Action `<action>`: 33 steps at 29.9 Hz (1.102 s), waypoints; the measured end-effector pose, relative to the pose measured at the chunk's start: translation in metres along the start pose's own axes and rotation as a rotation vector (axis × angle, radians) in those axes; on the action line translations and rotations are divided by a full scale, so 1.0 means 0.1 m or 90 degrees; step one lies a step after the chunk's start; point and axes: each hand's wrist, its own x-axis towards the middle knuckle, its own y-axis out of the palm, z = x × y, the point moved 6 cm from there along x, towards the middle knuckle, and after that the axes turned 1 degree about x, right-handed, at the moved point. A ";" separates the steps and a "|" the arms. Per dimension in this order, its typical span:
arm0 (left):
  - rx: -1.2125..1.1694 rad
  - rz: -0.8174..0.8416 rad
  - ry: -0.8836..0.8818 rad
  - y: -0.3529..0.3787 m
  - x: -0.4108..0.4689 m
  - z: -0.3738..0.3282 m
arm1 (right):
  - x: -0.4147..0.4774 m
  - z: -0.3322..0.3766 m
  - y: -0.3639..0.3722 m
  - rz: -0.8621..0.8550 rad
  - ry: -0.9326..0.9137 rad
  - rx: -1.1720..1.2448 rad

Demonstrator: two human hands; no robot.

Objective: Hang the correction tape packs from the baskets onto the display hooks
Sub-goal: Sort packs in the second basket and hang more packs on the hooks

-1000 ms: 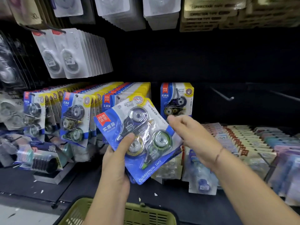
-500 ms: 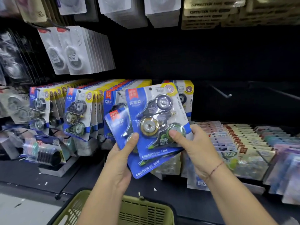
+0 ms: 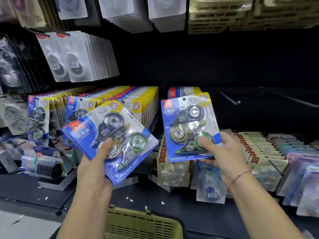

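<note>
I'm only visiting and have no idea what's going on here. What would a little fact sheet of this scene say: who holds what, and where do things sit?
place: shop display with rows of hung packs
left hand: grips a tilted pack, thumb on its front
right hand: holds an upright pack, raised before the display
hook: bare, right of the upright pack
basket: green, below the hands, contents out of view
</note>
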 end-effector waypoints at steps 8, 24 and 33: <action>-0.003 -0.013 -0.016 -0.03 0.01 0.03 | -0.04 -0.01 0.00 -0.013 0.011 -0.011; 0.006 -0.007 -0.027 -0.02 0.00 0.03 | -0.04 -0.06 -0.01 -0.057 0.036 -0.022; -0.010 0.000 -0.048 0.01 -0.03 0.07 | 0.47 -0.46 0.11 -0.058 0.125 -0.014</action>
